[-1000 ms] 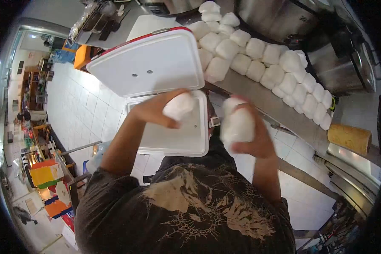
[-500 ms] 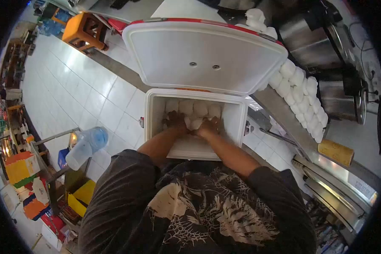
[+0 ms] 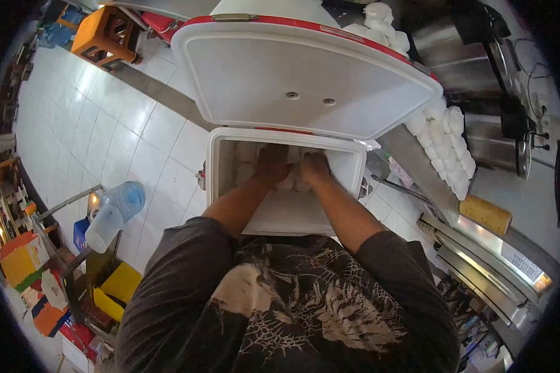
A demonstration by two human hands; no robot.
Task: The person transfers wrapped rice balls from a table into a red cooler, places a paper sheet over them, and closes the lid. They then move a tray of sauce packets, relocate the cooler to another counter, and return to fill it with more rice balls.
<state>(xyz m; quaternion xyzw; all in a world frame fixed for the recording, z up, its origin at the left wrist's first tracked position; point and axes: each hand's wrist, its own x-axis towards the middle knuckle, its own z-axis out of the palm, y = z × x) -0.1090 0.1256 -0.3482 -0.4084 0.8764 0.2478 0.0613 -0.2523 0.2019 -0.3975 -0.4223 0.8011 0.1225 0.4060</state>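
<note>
Both my hands reach down into a white cooler box (image 3: 213, 180) with its lid (image 3: 305, 78) standing raised behind it. Rounded white packets (image 3: 246, 151) lie side by side inside, their contents not clear to me. My left hand (image 3: 272, 163) lies over the packets left of the middle, thumb apart from the fingers, its fingertips in shadow. To the right, my right hand (image 3: 315, 166) touches the packets with its fingers bent downward and mostly hidden. Whether it grips a packet cannot be seen.
More white packets (image 3: 442, 143) are heaped on the counter at right, near large metal pots (image 3: 488, 143) and a yellow-brown block (image 3: 485, 214). An orange stool (image 3: 106, 37) stands at upper left. A clear water jug (image 3: 127, 200) and cardboard boxes (image 3: 25, 258) are at left.
My hands have gone a little farther forward and deeper among the packets. The right hand's fingers are now bent out of sight. The view has shifted slightly, with the lid appearing larger.
</note>
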